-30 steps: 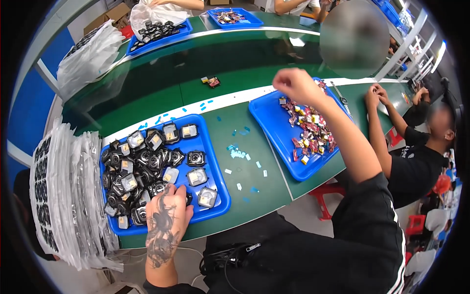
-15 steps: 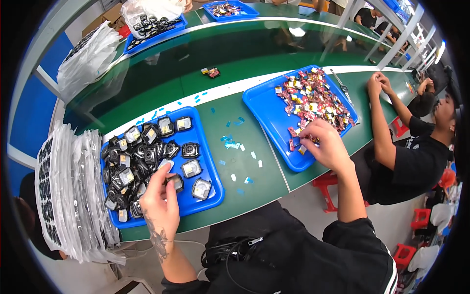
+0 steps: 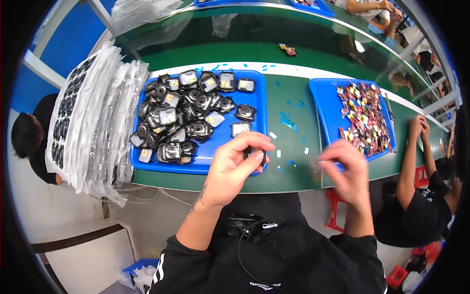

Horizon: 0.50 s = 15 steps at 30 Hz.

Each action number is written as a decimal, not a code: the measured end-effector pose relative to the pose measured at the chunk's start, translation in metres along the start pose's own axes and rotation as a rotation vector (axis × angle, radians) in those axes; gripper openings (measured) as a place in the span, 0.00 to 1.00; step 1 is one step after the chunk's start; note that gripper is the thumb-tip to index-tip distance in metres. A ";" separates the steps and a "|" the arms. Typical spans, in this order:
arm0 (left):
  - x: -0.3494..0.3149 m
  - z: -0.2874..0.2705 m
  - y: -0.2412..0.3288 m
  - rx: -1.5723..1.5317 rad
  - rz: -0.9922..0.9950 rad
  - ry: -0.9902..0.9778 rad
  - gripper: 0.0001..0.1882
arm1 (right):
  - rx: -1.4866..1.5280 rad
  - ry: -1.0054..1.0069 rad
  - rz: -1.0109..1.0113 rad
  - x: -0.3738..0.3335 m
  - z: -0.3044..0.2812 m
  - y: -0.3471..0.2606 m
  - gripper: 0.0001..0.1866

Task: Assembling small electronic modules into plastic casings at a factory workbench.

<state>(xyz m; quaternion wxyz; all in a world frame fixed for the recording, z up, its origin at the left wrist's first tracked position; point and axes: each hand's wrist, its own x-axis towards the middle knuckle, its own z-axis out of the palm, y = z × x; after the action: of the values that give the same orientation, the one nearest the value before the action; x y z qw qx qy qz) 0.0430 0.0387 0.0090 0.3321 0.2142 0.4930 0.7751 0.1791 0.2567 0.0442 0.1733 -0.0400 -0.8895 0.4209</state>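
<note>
My left hand (image 3: 227, 171) is closed round a black square watch case (image 3: 255, 156), just off the front right corner of the left blue tray (image 3: 196, 170). That tray bears a heap of black watch cases (image 3: 188, 110) with grey and yellowish insides; a few lie apart on its right side. My right hand (image 3: 347, 171), smeared by motion, pinches a small thin part (image 3: 317, 164) whose kind I cannot make out. It is in front of the right blue tray (image 3: 325, 115), which holds a pile of small red, yellow and white parts (image 3: 362, 117).
Blue film scraps (image 3: 288, 121) and white bits (image 3: 279, 153) lie between the trays on the green bench (image 3: 298, 181). Plastic-wrapped stacks (image 3: 93, 122) stand at the left. A small red part (image 3: 290, 50) lies farther back. A co-worker (image 3: 416, 196) sits at the right, near a red stool (image 3: 335, 210).
My right hand has left the right tray's parts and come back toward me with a small part. My left hand has lifted a watch case and moved right. The view has shifted.
</note>
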 end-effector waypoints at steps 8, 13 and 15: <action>-0.005 0.017 0.005 0.678 0.077 -0.191 0.13 | 0.358 -0.149 0.123 0.006 0.039 -0.019 0.06; -0.016 0.011 -0.002 0.729 0.170 -0.130 0.09 | 0.483 -0.120 0.168 0.006 0.045 -0.022 0.07; -0.018 0.010 -0.006 0.703 0.175 -0.089 0.08 | 0.573 -0.098 0.256 0.005 0.047 -0.022 0.07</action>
<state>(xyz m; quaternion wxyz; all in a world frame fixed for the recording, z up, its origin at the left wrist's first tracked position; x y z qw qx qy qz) 0.0636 0.0341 0.0081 0.1918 0.3901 0.6941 0.5738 0.1594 0.2091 0.0344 0.0803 -0.0808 -0.7298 0.6741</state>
